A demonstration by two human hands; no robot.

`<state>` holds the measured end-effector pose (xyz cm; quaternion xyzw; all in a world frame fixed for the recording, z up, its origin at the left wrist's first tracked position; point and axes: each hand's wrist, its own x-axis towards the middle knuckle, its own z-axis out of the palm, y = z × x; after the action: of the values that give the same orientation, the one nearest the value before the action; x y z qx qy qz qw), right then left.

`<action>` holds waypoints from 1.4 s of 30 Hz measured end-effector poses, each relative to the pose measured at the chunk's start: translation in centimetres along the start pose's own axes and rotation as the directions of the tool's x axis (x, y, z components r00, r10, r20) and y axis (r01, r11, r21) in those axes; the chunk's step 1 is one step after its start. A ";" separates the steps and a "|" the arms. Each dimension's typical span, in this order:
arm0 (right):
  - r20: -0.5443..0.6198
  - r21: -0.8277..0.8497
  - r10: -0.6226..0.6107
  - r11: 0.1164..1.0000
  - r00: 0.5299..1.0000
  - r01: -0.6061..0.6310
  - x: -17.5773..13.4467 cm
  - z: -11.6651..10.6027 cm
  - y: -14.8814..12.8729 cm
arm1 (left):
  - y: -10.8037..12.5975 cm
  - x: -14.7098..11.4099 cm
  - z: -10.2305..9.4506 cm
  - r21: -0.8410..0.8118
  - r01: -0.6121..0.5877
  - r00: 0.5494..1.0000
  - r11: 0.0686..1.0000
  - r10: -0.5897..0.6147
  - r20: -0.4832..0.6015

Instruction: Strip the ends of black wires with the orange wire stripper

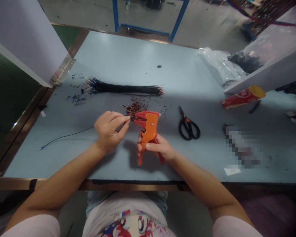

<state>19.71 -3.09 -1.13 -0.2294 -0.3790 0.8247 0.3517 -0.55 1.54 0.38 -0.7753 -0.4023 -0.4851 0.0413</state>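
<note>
My right hand (158, 148) is wrapped round the handles of an orange and red wire stripper (151, 126), its jaws pointing left. Pinched between the thumb and fingers of my left hand (112, 126) is a thin black wire (69, 134), whose near end meets the stripper's jaws. The wire trails left to a blue-sleeved tip lying low over the table. Whether the jaws are closed on it, I cannot tell. Behind the jaws lies a heap of small black and copper-coloured scraps (135, 108). Farther back rests a bundle of black wires (128, 88) with bared ends.
Black-handled scissors (188, 126) lie right of the stripper. A red can with a yellow lid (244, 96) lies toward the right by an upright panel (268, 70) and plastic bags (222, 67). Loose blue-tipped pieces (76, 98) are at the left. A white card (232, 170) sits near the front edge.
</note>
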 end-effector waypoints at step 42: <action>-0.037 -0.143 0.086 0.986 0.996 -0.090 -0.9 0.9 -0.9 | 1.0 0.6 -0.9 -0.064 -0.044 0.993 0.997 0.050 0.103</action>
<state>20.06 -3.84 0.24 -0.2835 -0.4220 0.8060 0.3032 -0.42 0.77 1.67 -0.8099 -0.3705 -0.4547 0.0078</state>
